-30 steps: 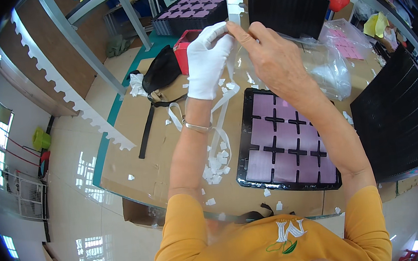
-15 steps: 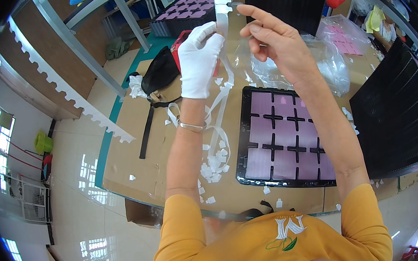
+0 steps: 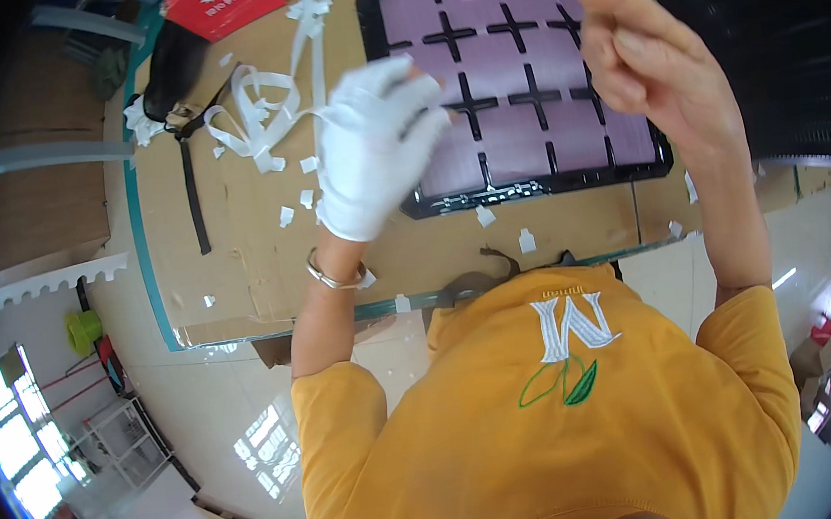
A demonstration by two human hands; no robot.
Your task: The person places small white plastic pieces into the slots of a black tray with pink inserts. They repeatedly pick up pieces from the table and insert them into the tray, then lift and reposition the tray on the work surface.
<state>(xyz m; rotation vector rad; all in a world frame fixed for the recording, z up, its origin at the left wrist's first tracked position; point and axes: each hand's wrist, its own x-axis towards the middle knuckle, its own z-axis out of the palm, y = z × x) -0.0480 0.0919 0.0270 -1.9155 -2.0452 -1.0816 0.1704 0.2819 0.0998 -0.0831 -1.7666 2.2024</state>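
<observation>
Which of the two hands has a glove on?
The left hand: it wears a white glove, whereas the right hand is bare.

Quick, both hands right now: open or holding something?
Left hand: partly open; can't tell if holding anything.
Right hand: partly open, nothing visible held.

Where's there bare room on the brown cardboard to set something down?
The widest bare patch of brown cardboard seems to lie between the narrow black strap and the small white scraps. A slimmer one borders the near rim of the purple-and-black rectangular tray, between scraps. It's crowded around the looped white strip and the white-gloved left hand.
</observation>
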